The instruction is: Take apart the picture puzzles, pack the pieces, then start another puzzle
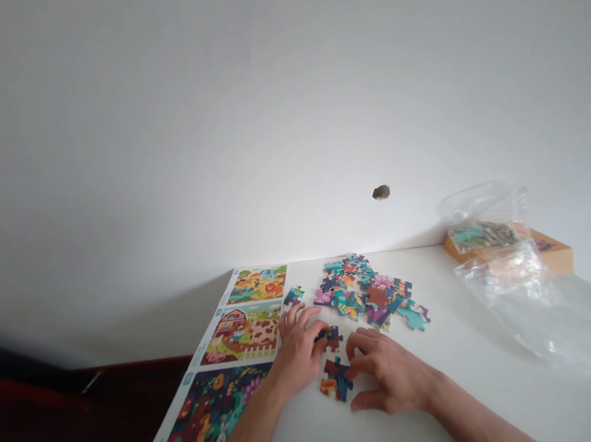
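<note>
My left hand rests on the white table, its fingertips pinching a dark puzzle piece. Close beside it, my right hand has its fingers curled onto the edge of a small joined cluster of pieces lying flat between both hands. Just beyond the hands lies a heap of loose puzzle pieces, teal, purple and orange. A single piece sits apart to the left of the heap.
A picture sheet with three puzzle images lies along the table's left edge. At the back right a clear plastic bag covers a flat orange box. A white wall with a small dark hole stands behind.
</note>
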A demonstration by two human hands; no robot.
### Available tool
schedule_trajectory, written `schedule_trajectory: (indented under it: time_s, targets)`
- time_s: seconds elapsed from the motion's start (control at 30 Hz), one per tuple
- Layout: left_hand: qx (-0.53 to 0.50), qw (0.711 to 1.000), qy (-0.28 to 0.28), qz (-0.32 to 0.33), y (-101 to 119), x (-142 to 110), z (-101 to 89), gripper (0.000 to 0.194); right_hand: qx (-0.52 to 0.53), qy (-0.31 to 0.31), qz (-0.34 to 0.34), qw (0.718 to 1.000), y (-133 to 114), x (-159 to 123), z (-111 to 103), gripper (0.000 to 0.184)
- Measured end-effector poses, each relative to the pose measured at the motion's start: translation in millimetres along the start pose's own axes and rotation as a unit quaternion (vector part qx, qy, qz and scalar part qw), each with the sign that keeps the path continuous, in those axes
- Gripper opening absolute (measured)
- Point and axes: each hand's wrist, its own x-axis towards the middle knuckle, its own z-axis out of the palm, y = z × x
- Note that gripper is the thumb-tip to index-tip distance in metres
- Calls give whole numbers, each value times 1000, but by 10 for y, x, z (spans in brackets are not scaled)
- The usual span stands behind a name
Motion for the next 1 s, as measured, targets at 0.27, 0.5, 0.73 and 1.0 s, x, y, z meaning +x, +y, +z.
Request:
schedule_trajectory:
  time_s: [0.27, 0.5, 0.73, 1.0]
  targets:
    - [19, 999, 28, -26, -29, 9, 39, 36, -13, 7, -9, 1000, -90, 57, 102, 41]
    - [36, 998, 39, -41, -38, 15, 26, 34, -32, 55, 23, 998, 54, -31, -95, 26]
    - [4, 1000, -10, 13, 110, -8, -76, 18, -134, 182, 109, 968, 274, -6, -170, 12]
    - [-11, 999, -41, 26, 110, 7, -118, 7, -185, 169, 400, 882, 278, 867, -271, 42]
